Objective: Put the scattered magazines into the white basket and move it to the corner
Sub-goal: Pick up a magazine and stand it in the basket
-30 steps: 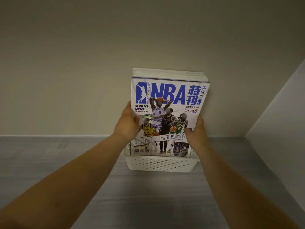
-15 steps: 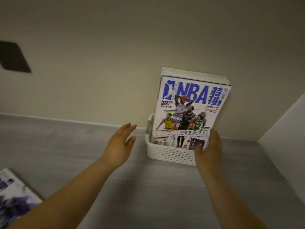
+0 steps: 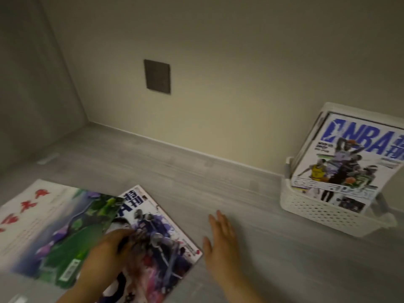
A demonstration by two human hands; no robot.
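Note:
A white perforated basket (image 3: 323, 212) stands on the grey floor at the right, against the wall. Several magazines stand upright in it, an NBA magazine (image 3: 349, 158) in front. Two magazines lie flat on the floor at the lower left: a purple NBA one (image 3: 161, 235) and, overlapping its left side, a green-and-white one with red characters (image 3: 48, 224). My left hand (image 3: 109, 254) rests on the purple magazine with its fingers curled at the green one's edge. My right hand (image 3: 220, 241) hovers flat, fingers straight, just right of the purple magazine, holding nothing.
A dark square plate (image 3: 157, 76) is set in the beige wall. A room corner (image 3: 87, 121) lies at the back left. Bare grey floor (image 3: 218, 182) stretches between the flat magazines and the basket.
Both hands have left the basket and swung left and down. The left hand now lies on the flat magazines. The view has turned left, so the basket sits at the right edge.

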